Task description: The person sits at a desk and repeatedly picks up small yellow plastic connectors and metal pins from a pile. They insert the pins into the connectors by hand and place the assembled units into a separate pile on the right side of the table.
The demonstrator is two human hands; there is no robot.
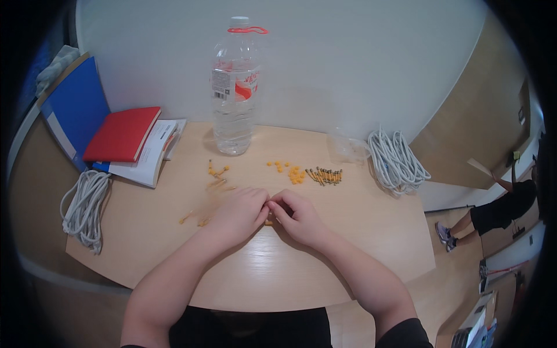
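My left hand [242, 214] and my right hand [299, 216] meet over the middle of the table, fingertips and thumbs pinched together. Whatever lies between the fingers is hidden. Just below them, a small yellow piece [268, 223] shows on the wood. Beyond my right hand sits a loose cluster of small yellow plastic pieces [296, 175]. Beside it, slim yellow parts with dark metal ends [326, 176] lie side by side in a row. More slim yellow parts [216, 170] are scattered past my left hand, and others [186, 217] lie to its left; some look blurred.
On the wooden table [383, 243] stand a large water bottle [235, 95] and a clear plastic bag [348, 148]. Coiled grey cables [397, 163] lie right, another bundle [87, 209] left. A red notebook [124, 134] rests on papers by a blue folder [76, 108]. A person [500, 209] stands beyond, right.
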